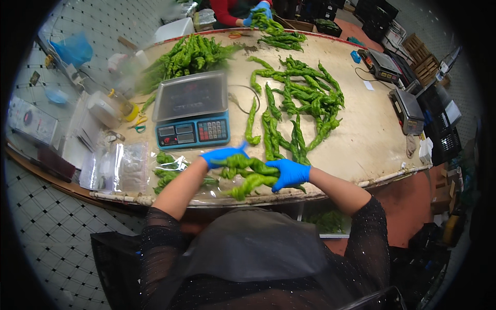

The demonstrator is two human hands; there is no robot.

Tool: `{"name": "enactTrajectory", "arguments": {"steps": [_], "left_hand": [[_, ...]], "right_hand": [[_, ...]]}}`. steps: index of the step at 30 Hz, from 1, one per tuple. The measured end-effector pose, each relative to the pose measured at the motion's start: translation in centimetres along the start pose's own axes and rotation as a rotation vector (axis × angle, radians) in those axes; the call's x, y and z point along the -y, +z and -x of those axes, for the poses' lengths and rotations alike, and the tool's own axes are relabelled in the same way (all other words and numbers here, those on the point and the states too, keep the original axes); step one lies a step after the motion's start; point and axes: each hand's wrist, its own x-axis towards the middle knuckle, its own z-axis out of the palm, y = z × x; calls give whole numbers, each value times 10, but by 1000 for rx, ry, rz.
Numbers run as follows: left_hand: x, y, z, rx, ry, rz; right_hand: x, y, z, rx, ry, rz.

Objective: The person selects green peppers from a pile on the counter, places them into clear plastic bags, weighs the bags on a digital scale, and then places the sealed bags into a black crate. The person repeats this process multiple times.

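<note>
My right hand [291,174], in a blue glove, is closed around one end of a bunch of long green peppers [252,176] above the table's near edge. At the bunch's other end is my left hand [224,154], also gloved in blue and blurred. Peppers hide part of its fingers, so its grip cannot be made out. Under my left forearm lies a clear plastic bag [186,157] with green peppers [164,176] in or beneath it. Just beyond my hands, loose green peppers [296,93] are spread over the table.
A blue weighing scale [192,130] stands beyond my left hand, before a large pepper pile [190,56]. Scissors [139,126] and flat plastic bags [130,166] lie left. More scales [407,110] stand right. Across the table, a person's gloved hands [260,9] hold peppers.
</note>
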Motion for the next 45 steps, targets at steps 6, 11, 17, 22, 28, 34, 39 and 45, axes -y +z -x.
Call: {"name": "enactTrajectory", "arguments": {"steps": [6,11,17,22,28,34,39,45], "left_hand": [[39,-7,36,-736,252,-510],[65,74,56,-884,365,-1253],[100,112,54,-1054,298,-1511],[130,115,57,-1242,183,-1499],[135,118,46,-1288,85,-1553],[140,100,25,-1275,-238,-1585],[165,76,24,-1369,-150,-1480],[164,65,56,-1412,-8,-1337]], "right_hand": [[-55,18,-2,159,295,-1371],[-80,21,-11,134,173,-1776],[-88,25,-12,46,72,-1876],[-91,27,-15,34,88,-1895],[-54,15,-11,38,89,-1166],[-32,14,-7,153,76,-586],[-34,11,-7,299,153,-430],[-25,12,-20,386,17,-358]]}}
